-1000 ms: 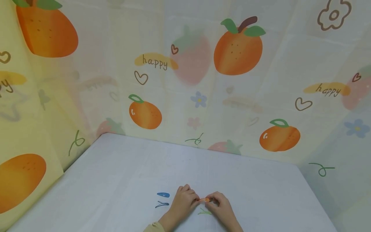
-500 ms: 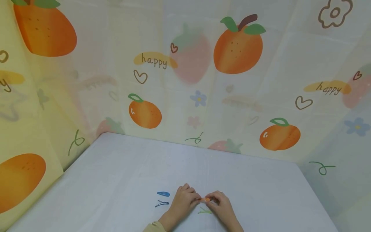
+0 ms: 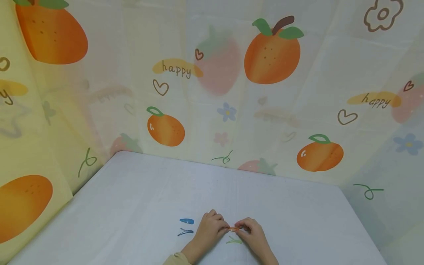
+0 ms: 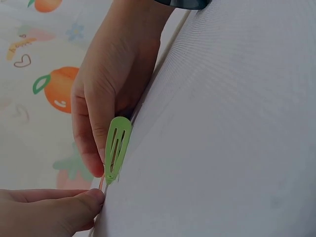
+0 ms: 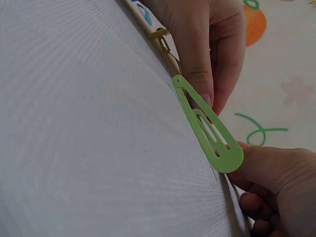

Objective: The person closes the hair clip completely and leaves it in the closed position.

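Both hands pinch a small orange snap hair clip (image 3: 233, 229) between them, low over the white table. At its left end are the thumb and fingertips of my left hand (image 3: 209, 229); my right hand (image 3: 253, 235) pinches the right end. The fingers cover much of the clip, and only a thin orange sliver shows in the left wrist view. Just in front of the hands lies a light green snap hair clip (image 3: 234, 240), its prongs spread apart. Both wrist views show this green clip (image 5: 222, 148) large, overlapping the fingers behind it.
Left of the left hand, a blue snap clip (image 3: 187, 221) lies flat, with a dark blue clip (image 3: 185, 232) spread open below it. A small olive-yellow piece (image 5: 160, 34) shows in the right wrist view. A fruit-printed curtain (image 3: 205, 121) borders the white table (image 3: 132, 213).
The orange clip has turned slightly between the fingers: its broad right end showed earlier, and now it looks narrow and level. The hands have barely moved; the other clips lie still.
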`<state>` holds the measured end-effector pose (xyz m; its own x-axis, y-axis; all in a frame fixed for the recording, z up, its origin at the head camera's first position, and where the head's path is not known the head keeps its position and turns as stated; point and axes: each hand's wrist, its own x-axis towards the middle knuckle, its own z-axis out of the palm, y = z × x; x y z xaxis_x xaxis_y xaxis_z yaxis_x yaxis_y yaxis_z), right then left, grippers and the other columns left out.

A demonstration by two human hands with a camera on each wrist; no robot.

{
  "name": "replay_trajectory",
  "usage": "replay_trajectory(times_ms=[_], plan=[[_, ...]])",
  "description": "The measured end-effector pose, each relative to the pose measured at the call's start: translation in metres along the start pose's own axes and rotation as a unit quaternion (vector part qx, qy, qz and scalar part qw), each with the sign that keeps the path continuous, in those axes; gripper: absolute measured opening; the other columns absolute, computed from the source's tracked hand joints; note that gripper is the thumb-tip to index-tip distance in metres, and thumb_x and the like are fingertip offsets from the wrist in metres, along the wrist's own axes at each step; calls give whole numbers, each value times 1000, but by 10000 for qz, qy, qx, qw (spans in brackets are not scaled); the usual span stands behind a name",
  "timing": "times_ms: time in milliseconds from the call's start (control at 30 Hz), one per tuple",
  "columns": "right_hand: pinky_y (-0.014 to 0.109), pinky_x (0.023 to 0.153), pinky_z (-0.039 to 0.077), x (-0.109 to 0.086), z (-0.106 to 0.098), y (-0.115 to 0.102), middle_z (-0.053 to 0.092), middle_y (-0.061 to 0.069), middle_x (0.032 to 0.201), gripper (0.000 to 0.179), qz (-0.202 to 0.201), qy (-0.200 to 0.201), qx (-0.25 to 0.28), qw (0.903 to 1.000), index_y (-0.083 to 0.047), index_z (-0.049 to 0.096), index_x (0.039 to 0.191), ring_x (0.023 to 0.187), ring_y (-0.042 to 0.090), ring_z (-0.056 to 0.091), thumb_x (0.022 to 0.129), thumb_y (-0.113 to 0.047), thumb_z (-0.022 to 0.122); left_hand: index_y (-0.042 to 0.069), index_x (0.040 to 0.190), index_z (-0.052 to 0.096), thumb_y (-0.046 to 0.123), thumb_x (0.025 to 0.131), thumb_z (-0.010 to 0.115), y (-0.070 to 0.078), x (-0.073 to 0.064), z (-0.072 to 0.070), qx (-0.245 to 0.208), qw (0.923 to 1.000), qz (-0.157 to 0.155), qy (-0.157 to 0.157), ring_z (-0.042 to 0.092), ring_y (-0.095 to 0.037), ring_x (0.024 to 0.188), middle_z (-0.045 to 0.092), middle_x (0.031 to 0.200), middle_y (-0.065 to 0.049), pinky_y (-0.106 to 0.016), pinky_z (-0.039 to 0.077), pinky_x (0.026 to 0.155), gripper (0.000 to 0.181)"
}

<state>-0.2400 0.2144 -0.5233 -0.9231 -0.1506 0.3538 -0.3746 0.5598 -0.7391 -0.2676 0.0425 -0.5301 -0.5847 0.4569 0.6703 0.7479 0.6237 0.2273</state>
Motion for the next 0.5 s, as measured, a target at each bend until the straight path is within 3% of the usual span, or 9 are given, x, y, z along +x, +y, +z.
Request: replay_trajectory(times_ms=[267,500], plan=[[23,58,36,0,3,4,52,-9,72,13,-24,75,40,10000,-15,58,76,66,9,44,66,-23,61,23,67,63,30,66,59,0,-1,1,-83,9996,-185,-212,31,-3,60,44,64,14,-20,24,52,9],[22,51,37,-13,1,7,50,-3,68,13,844,121,981,9915,-14,57,76,58,11,43,68,-23,60,24,68,63,31,67,59,1,-8,5,-170,9991,-199,-329,31,-3,61,43,64,15,-19,24,53,8]])
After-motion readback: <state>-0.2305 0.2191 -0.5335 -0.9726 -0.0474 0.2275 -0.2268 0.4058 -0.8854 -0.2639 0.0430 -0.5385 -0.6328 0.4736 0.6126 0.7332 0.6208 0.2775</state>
